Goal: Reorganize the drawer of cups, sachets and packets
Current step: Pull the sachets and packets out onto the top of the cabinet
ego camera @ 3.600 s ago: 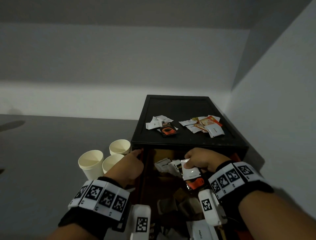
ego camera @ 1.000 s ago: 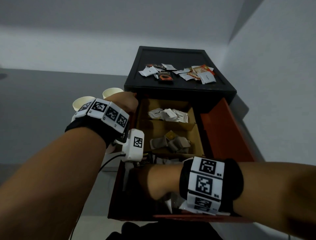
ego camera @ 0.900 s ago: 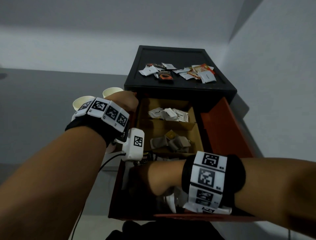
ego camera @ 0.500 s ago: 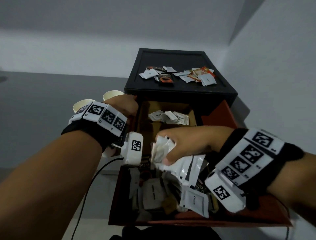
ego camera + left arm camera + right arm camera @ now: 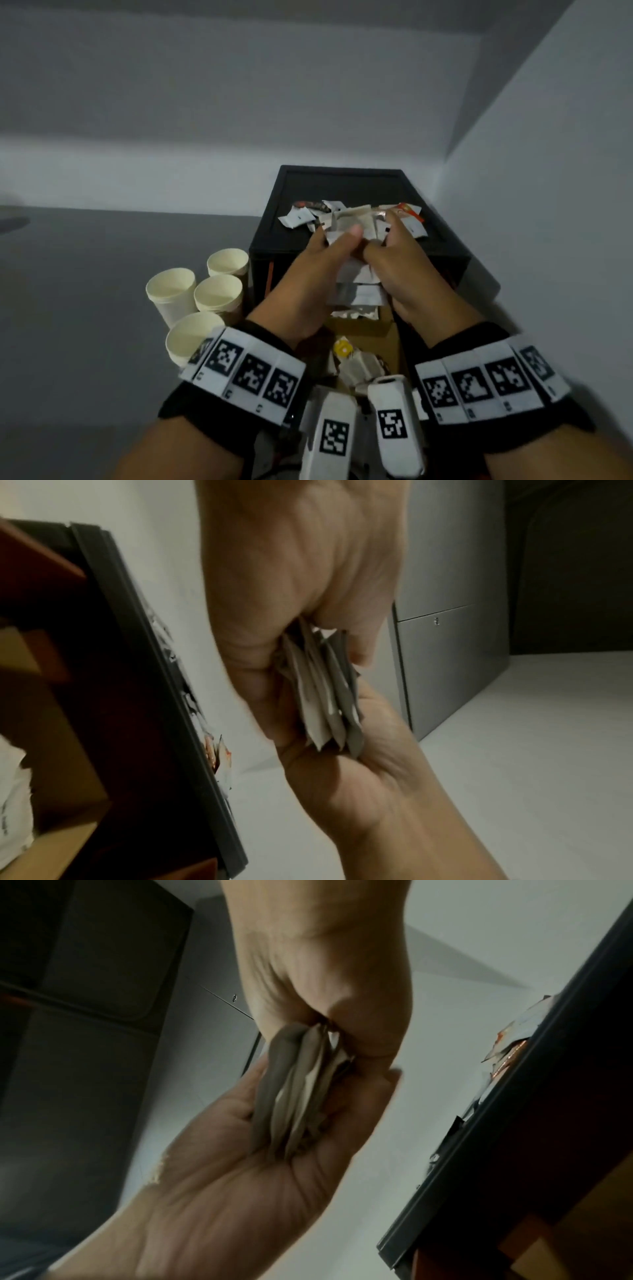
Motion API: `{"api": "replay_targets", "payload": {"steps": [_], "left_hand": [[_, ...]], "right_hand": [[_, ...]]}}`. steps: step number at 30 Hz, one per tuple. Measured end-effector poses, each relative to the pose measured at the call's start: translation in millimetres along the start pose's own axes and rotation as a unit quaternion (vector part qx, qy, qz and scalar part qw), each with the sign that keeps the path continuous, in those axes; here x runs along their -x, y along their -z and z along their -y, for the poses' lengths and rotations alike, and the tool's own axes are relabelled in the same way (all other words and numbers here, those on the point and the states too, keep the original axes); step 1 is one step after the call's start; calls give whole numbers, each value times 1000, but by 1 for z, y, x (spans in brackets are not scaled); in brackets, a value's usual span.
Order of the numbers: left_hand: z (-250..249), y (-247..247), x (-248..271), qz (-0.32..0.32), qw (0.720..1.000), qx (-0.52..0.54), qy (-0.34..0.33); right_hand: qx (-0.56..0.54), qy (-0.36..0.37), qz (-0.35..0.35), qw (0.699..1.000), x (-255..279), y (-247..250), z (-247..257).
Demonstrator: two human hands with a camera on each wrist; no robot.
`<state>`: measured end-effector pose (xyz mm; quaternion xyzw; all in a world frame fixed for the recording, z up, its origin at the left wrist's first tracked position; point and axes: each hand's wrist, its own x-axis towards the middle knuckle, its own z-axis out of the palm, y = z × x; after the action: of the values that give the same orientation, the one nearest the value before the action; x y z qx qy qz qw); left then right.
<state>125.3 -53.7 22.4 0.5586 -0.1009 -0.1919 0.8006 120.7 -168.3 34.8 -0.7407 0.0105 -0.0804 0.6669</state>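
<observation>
A thick bundle of white sachets (image 5: 356,277) is held between both hands above the open drawer (image 5: 364,330), just in front of the black cabinet top (image 5: 342,185). My left hand (image 5: 320,262) grips it from the left, thumb lying over the top. My right hand (image 5: 402,262) grips it from the right. In the left wrist view the bundle (image 5: 325,696) shows edge-on between the palms, and the right wrist view shows the same bundle (image 5: 298,1096). Loose sachets (image 5: 299,217) and an orange packet (image 5: 407,210) lie on the cabinet top. Several paper cups (image 5: 217,294) stand to the left.
The drawer has cardboard dividers; tea bags (image 5: 358,368) with a yellow tag lie in the compartment below my wrists. A white wall (image 5: 548,205) runs close along the cabinet's right side. Grey surface (image 5: 85,308) spreads left of the cups.
My right hand has lifted a handful of sachets out of the drawer's near end up to the cabinet front. My left hand has left the drawer's side and now grips the bundle too.
</observation>
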Motion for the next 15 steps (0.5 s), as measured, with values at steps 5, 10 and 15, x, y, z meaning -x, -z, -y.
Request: {"api": "replay_targets", "payload": {"steps": [5, 10, 15], "left_hand": [[13, 7, -2, 78, 994, 47, -53], [19, 12, -8, 70, 994, 46, -65], [20, 17, -13, 46, 997, 33, -44]], "right_hand": [[-3, -13, 4, 1000, 1, -2, -5], [-47, -59, 36, 996, 2, 4, -5], [-12, 12, 15, 1000, -10, 17, -7]]}}
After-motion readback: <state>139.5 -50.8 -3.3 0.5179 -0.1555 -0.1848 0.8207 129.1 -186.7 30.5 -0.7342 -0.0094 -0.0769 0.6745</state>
